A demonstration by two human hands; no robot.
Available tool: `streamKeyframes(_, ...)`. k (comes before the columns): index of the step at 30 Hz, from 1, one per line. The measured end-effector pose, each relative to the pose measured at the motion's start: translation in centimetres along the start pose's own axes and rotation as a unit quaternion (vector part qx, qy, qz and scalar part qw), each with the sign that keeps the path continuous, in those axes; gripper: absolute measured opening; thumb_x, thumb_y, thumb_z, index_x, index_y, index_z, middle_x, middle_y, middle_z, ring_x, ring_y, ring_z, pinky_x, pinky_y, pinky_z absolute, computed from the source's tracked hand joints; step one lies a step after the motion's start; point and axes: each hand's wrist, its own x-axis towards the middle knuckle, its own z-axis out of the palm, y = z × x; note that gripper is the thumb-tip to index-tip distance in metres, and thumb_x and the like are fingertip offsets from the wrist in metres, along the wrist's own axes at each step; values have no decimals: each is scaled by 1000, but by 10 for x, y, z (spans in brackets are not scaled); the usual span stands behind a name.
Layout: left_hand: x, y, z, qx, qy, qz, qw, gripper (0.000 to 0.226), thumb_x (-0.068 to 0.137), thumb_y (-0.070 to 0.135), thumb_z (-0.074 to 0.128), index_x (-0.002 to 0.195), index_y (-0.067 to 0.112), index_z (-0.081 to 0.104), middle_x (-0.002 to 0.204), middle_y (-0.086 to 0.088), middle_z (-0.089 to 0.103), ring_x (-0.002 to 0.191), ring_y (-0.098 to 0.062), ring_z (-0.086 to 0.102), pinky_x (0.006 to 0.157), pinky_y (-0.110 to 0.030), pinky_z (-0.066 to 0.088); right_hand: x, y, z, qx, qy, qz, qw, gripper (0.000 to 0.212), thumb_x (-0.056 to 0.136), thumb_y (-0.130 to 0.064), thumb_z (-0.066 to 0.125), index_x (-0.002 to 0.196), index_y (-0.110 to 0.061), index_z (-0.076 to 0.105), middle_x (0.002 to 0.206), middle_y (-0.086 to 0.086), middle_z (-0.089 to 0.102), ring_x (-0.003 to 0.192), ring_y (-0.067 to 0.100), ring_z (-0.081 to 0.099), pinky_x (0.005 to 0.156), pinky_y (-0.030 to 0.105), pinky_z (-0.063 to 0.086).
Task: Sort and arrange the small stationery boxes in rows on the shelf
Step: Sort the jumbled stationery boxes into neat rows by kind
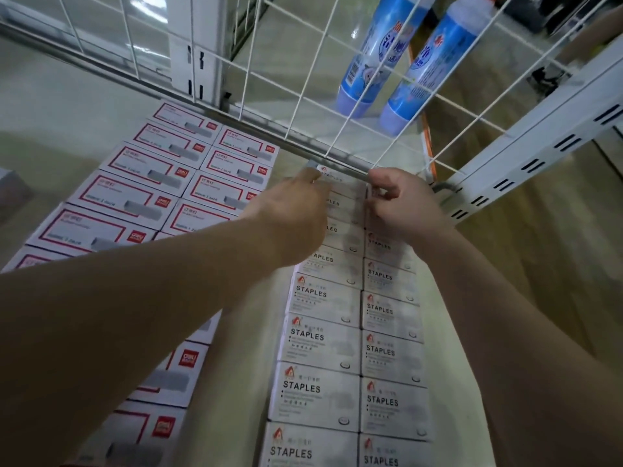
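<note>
Far STAPLES boxes point(340, 197) half hidden under both hands' point(401, 200) unclear grip.

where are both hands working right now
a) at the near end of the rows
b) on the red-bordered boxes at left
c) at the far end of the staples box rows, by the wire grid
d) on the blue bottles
c: the left hand and right hand meet at the far end of the STAPLES boxes, just below the wire grid.

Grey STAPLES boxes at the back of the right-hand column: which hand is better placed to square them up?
Right hand: it rests on that column's rearmost grey STAPLES box, while the left hand covers the neighbouring column.
</note>
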Motion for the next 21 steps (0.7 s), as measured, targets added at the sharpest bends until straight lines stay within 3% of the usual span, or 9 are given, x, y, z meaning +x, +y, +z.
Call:
streamKeyframes(4,6,0,1,5,-9,-16,1000,40,97,11,36,137,11,38,144,-5,32,125,-23,41,103,-36,35,1,7,-3,-47,35,8,998,40,92,-5,45,129,-16,55,126,2,58,118,19,52,101,30,40)
streamKeyframes(7,7,0,4,0,-16,-16,1000,38,97,12,36,135,8,40,142,-6,34,124,-24,42,105,-38,35,2,11,-3,-107,41,17,993,39,89,-13,51,127,-20,57,123,5,60,119,27,48,101,41,41)
streamKeyframes(15,5,3,6,-7,-4,-16,1000,40,97,13,38,137,7,39,148,-4,25,124,-25,42,104,-37,35,-2,7,-3,-72,52,13,996,38,87,-15,59,126,-15,59,118,6,63,112,22,55,101,39,43)
streamKeyframes(21,4,4,7,-8,-3,-23,1000,42,96,12,39,138,9,38,149,-3,23,124,-27,42,105,-39,35,-8,6,-8,-111,27,-17,993,41,89,-21,59,129,-16,55,121,4,61,110,16,52,88,22,36)
